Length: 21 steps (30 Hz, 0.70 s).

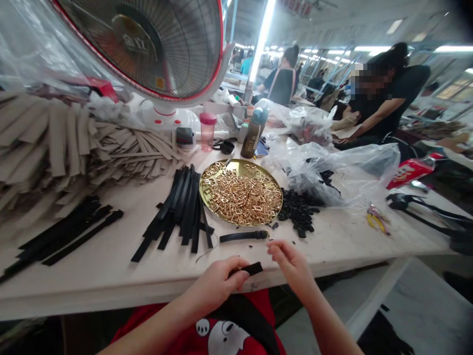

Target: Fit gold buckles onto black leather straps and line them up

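Note:
My left hand [219, 282] is closed around a black strap [253, 268], whose end sticks out to the right past my fingers. My right hand [293, 264] is raised to the right of it, thumb and fingertips pressed together. What those fingertips hold, if anything, is too small to make out. Just beyond them lies a short black strap with a buckle [242, 236] on the table. Behind it stands a round gold tray [254, 170] heaped with small gold buckles [240, 197]. Flat black straps [181, 204] are fanned out to the left of the tray.
Black loops [299, 212] are piled right of the tray, beside clear plastic bags [343, 162]. Pliers [377, 220] lie farther right. Buckled straps [74, 231] and stacked beige strips [55, 143] fill the left. A fan [158, 44], pink cup [207, 130] and bottle [254, 133] stand behind; co-workers sit beyond.

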Available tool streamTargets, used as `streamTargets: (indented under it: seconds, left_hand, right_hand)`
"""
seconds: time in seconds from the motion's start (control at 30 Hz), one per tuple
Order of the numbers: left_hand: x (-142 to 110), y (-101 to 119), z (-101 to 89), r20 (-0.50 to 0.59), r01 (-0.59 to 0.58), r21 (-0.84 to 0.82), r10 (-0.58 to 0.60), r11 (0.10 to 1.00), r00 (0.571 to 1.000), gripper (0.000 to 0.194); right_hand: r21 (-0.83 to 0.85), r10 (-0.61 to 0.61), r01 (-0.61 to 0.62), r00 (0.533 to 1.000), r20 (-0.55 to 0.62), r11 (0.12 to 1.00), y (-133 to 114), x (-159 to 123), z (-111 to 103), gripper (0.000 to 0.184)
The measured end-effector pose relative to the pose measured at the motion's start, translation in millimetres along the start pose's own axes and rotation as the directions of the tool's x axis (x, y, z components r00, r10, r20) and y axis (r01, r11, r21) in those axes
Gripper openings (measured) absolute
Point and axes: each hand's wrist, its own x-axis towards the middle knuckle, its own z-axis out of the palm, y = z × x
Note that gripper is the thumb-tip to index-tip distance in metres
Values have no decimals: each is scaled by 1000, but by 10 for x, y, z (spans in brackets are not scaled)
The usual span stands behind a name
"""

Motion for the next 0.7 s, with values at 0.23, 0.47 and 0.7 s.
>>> streamTargets:
  seconds: [0.23, 0.47, 0.7]
  left_hand:
    - [155, -74, 0, -44, 33, 10, -33, 999, 998, 21]
    - [108, -67, -7, -66, 16, -12, -17, 1000, 998, 21]
    - [-76, -95, 5, -73, -11, -66, 6, 998, 997, 22]
  right_hand:
    - [-572, 86, -292, 929, -360, 767, 833, 907, -913, 20]
    - [-662, 161, -351, 929, -332, 662, 1023, 1123, -940, 19]
    - [-728, 144, -339, 937, -319, 596, 914, 1107, -956, 21]
